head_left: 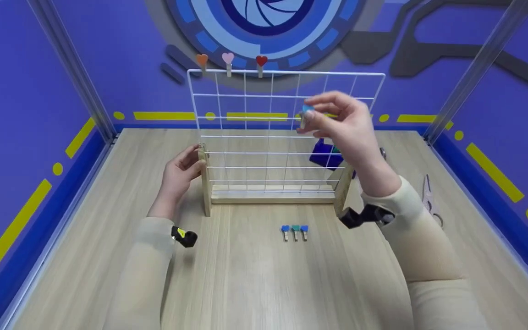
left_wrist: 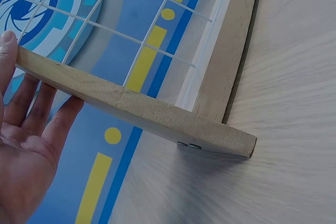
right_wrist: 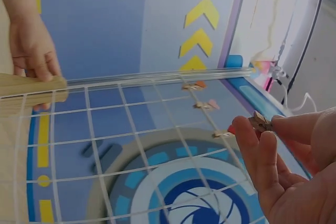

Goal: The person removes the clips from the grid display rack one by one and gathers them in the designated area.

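Note:
A white wire grid (head_left: 287, 128) stands in a wooden base (head_left: 271, 197) on the table. Three heart-topped wooden clips, orange (head_left: 202, 62), pink (head_left: 228, 59) and red (head_left: 261, 63), sit on its top wire. My right hand (head_left: 337, 121) is raised in front of the grid's upper right and pinches a small clip with a light blue top (head_left: 306, 112); the right wrist view shows that clip (right_wrist: 260, 123) between thumb and fingers. My left hand (head_left: 181, 172) holds the left wooden post (left_wrist: 131, 108) of the stand. Three more clips (head_left: 294, 231) lie on the table in front.
A dark blue object (head_left: 326, 155) sits behind the grid at right. Scissors (head_left: 429, 199) lie on the table by the right wall. Blue walls and metal posts enclose the wooden table (head_left: 255, 275).

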The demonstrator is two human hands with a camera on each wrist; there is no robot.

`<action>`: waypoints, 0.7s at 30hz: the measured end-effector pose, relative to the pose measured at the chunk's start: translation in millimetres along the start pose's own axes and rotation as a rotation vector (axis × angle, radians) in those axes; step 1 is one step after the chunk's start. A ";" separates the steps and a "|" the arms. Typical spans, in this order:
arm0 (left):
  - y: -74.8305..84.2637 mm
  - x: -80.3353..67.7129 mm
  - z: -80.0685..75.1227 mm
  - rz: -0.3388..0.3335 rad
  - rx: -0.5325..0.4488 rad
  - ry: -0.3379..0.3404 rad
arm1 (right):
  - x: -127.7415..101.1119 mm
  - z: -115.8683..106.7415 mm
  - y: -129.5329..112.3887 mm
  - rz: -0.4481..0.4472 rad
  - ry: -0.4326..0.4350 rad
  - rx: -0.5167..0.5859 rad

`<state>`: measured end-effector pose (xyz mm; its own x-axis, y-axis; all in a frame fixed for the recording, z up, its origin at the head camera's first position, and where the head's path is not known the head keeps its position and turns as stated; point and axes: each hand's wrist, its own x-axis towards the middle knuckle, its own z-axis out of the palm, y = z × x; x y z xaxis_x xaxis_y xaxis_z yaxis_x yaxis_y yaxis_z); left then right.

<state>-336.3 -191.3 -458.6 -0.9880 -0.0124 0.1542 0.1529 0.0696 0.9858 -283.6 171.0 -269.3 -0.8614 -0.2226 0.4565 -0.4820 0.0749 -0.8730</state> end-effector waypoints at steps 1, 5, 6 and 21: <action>-0.1 -0.2 -0.1 -0.001 -0.001 0.002 | -3.5 -0.3 4.4 0.007 -0.011 -0.014; -0.3 -1.2 -0.8 0.002 0.003 0.000 | -16.7 -1.1 20.9 0.069 -0.058 -0.030; -0.4 -1.3 -1.0 0.004 0.003 -0.001 | -19.8 -1.4 25.0 0.091 -0.066 -0.035; 1.3 0.7 0.7 -0.019 -0.033 0.004 | -72.6 -17.5 109.8 0.332 -0.115 -0.054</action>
<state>-336.8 -190.5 -457.3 -0.9906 -0.0178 0.1358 0.1351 0.0364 0.9902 -276.8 212.4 -395.3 -0.9502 -0.2856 0.1244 -0.1893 0.2120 -0.9588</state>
